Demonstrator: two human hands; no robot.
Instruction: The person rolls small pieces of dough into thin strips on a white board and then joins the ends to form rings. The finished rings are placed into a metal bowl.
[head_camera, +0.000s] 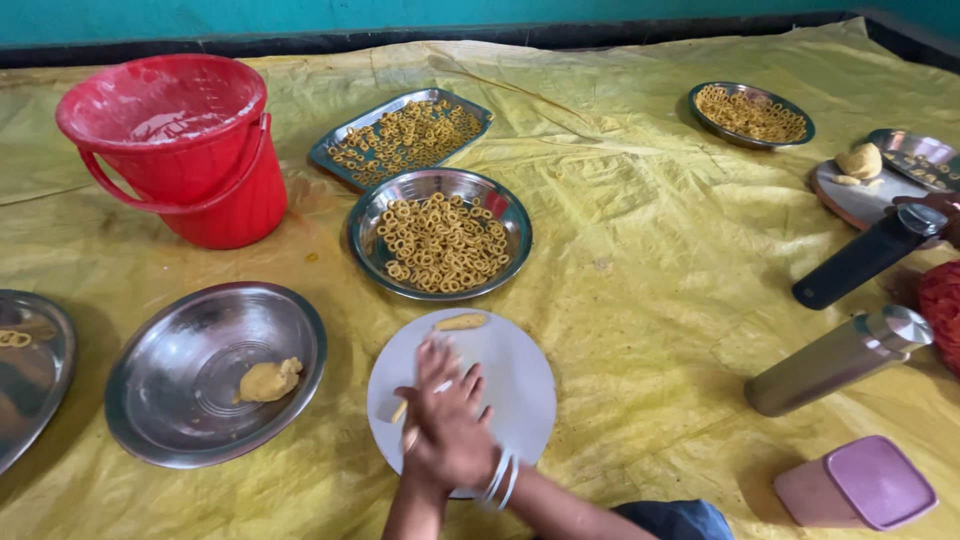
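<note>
Yellow dough strip (402, 408) lies pinched between flat palms, right hand (455, 435) stacked on left hand (432, 375), over the white board (515, 375) as a rolling surface; neither grip curls shut.

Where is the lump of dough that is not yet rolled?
In the head view, the lump of dough lies inside the empty steel bowl at lower left, beside the white round board and below the red bucket.

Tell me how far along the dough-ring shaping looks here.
Done: rings fill the round steel plate, rectangular tray and far plate. In hand: both hands roll a dough strip on the white board. Left: a dough lump in the steel bowl, a piece on the board.
</note>
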